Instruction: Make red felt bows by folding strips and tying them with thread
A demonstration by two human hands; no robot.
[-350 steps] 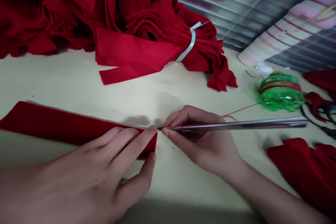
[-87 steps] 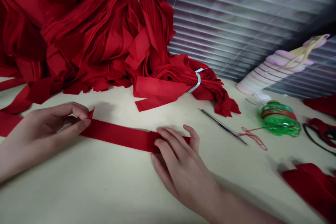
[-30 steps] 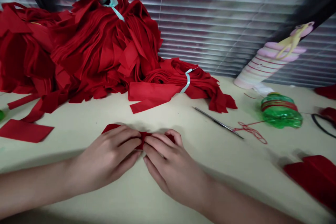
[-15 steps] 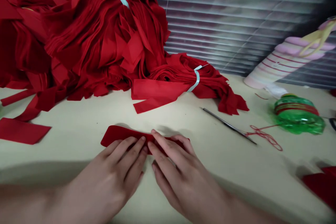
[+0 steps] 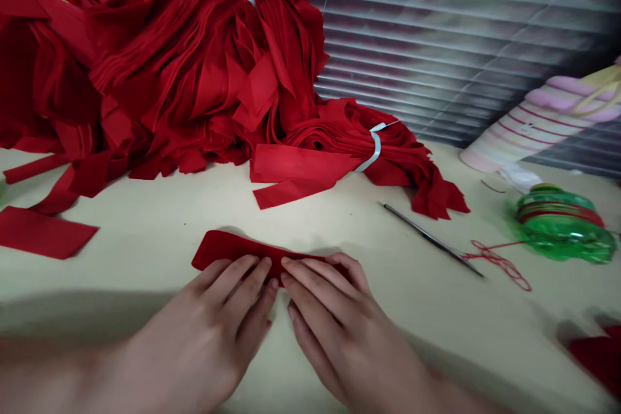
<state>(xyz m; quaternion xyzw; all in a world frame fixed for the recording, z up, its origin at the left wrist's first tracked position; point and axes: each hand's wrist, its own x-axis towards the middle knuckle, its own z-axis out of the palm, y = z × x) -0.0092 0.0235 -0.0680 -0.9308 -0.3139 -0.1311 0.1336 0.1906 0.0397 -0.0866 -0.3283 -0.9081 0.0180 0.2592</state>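
Note:
A dark red strip of fabric (image 5: 228,247) lies on the pale table in front of me, its left end showing beyond my fingers. My left hand (image 5: 213,323) has its bent fingertips pressed onto the middle of the strip. From the other side, my right hand (image 5: 334,317) holds the strip's right part, fingers close together and curled over it. The fingertips of both hands nearly meet near the middle. Much of the strip's lower and right part is hidden under the fingers.
Big heaps of red fabric strips (image 5: 204,71) fill the back left, with a tied bundle (image 5: 330,136) beside them. To the right lie a thin metal pointed tool (image 5: 431,239), red thread (image 5: 499,262), a green plastic spool (image 5: 557,226) and a striped cylinder (image 5: 528,123). Window blinds (image 5: 412,32) stand behind.
My right fingers have drawn closer together and lowered onto the strip near its middle. The left hand stays pressed on it. The whole view has shifted slightly.

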